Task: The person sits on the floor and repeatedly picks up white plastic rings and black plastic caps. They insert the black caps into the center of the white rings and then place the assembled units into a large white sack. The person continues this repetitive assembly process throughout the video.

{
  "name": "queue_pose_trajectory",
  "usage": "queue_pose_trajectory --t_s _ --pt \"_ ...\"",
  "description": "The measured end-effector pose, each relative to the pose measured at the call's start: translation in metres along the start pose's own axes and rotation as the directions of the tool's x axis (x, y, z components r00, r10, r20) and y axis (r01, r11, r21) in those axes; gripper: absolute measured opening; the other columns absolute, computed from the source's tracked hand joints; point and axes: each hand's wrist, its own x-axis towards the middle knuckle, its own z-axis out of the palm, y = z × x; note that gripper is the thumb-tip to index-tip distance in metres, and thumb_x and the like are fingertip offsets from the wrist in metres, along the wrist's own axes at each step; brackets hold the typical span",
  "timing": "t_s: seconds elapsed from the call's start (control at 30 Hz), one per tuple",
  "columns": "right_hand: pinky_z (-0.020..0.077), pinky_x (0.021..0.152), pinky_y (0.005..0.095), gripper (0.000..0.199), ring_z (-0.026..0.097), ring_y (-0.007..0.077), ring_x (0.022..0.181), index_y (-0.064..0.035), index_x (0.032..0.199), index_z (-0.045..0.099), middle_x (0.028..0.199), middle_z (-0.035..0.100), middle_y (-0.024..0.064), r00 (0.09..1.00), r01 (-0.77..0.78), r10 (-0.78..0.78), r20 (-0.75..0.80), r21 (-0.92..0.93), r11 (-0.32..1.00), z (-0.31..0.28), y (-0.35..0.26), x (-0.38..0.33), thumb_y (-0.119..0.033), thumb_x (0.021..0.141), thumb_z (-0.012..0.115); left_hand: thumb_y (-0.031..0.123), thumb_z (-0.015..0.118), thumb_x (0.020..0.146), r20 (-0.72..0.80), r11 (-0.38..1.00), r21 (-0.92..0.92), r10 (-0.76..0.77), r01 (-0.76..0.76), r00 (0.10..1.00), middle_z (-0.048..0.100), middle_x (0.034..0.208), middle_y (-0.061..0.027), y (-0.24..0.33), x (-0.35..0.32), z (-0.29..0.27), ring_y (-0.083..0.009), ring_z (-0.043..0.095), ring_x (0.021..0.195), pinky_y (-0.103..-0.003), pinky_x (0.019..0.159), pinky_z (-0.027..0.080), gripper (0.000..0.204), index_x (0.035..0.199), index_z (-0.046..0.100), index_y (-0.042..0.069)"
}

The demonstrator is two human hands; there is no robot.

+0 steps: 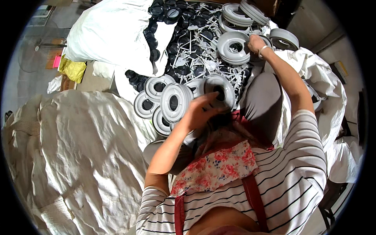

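Observation:
Grey plastic rings with wide centre holes lie around both hands. My left hand [199, 112], slightly blurred, has its fingers stretched out over a tilted grey ring [228, 88]; whether they touch it I cannot tell. Just left of it, more grey rings [187, 94] lean in an overlapping cluster. Farther off, at the right, my right hand [256, 44] has its fingers curled at the rim of a grey ring [267, 40], beside a short ring stack [235, 58]. Its fingertips are partly hidden.
Black round caps [172, 13] and thin white plastic pieces [190, 51] are heaped in front of me. More stacked rings [237, 15] and a lone ring [285, 39] sit at the far right. White sacks [109, 35] flank the heap; a large sack [82, 156] spreads at the left.

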Motion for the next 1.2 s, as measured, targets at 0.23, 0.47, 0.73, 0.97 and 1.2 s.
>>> queue_pose_trajectory --t_s 0.23,0.47,0.73,0.97,1.2 --pt "0.0487 0.075 0.0408 0.038 0.062 0.031 0.073 0.0053 0.08 0.063 0.072 0.061 0.0227 0.857 0.309 -0.485 0.176 0.576 0.756 -0.052 -0.141 0.001 -0.03 0.089 0.05 0.01 0.059 0.089 -0.247 0.179 -0.966 -0.432 -0.186 0.867 0.056 0.121 -0.019 -0.007 0.048 -0.046 -0.0264 0.057 0.11 -0.038 0.102 0.041 0.044 0.125 0.045 -0.012" --pt "0.0454 0.092 0.0427 0.048 0.057 0.0418 0.105 0.0102 0.105 0.058 0.109 0.059 0.0322 0.998 -0.044 0.029 0.055 0.305 0.951 0.068 -0.106 0.136 -0.031 0.083 0.055 0.017 0.064 0.087 -0.403 0.351 -0.904 -0.508 -0.244 0.761 0.062 0.104 -0.0151 -0.021 0.044 -0.065 -0.0262 0.062 0.096 -0.041 0.092 0.051 0.037 0.114 0.052 -0.005" --pt "0.0479 0.087 0.0451 0.028 0.057 0.0416 0.101 0.0034 0.096 0.059 0.105 0.06 0.0271 0.999 -0.053 0.048 0.026 0.265 0.963 0.085 -0.127 0.151 -0.013 0.073 0.056 0.018 0.07 0.085 -0.526 0.413 -0.845 -0.525 -0.34 0.67 0.065 0.092 -0.0095 -0.014 0.024 -0.071 -0.0185 0.062 0.085 -0.033 0.081 0.05 0.028 0.104 0.059 0.0" --pt "0.0495 0.082 0.038 0.027 0.061 0.0316 0.091 -0.0051 0.099 0.064 0.097 0.061 0.0155 0.937 0.288 -0.148 -0.318 0.457 0.841 -0.041 -0.166 0.056 -0.016 0.075 0.059 0.018 0.065 0.088 -0.577 0.449 -0.808 -0.47 -0.382 0.668 0.061 0.105 -0.0167 0.002 0.027 -0.057 -0.0266 0.061 0.101 -0.038 0.091 0.049 0.038 0.114 0.052 -0.007" --pt "0.0504 0.075 0.0395 0.025 0.061 0.0306 0.086 -0.0075 0.098 0.065 0.093 0.061 0.0127 0.779 0.534 -0.32 -0.54 0.303 0.789 -0.097 -0.187 -0.038 -0.017 0.077 0.057 0.013 0.069 0.084 -0.689 0.616 -0.68 -0.355 -0.396 0.632 0.06 0.113 -0.0139 0.027 0.014 -0.036 -0.0231 0.059 0.105 -0.035 0.093 0.047 0.043 0.119 0.051 -0.005"
